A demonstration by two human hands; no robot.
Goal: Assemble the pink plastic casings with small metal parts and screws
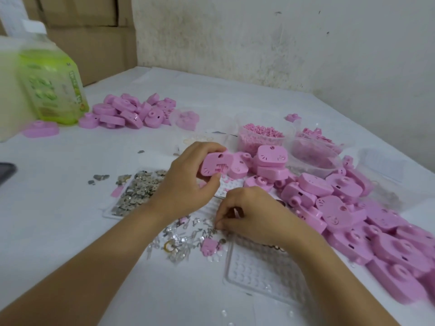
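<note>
Pink casing (217,164): lifted off the worktop (70,231), above the middle of the spread, slotted side tilted toward the wearer, likely so the cavity is in sight for loading.

Left hand (188,180): grip clamped on the casing, thumb beneath, fingers curled over the top edge.

Right hand (255,215): fingertips bunched and pressed into the scatter of small metal parts (200,230) just below the casing. The grip is drawn together, but I cannot tell whether a part sits between the tips (blur, tiny pieces). Judged step: fetching one insert.

Stock lies within reach:
- tray of metal discs (136,191) beside the left wrist
- clear blister tray (259,269) under the right forearm
- pile of casings (353,208) to the right
- tubs of pink bits (261,137) behind

Second heap (131,111) far left, well apart, possibly finished ones.
</note>
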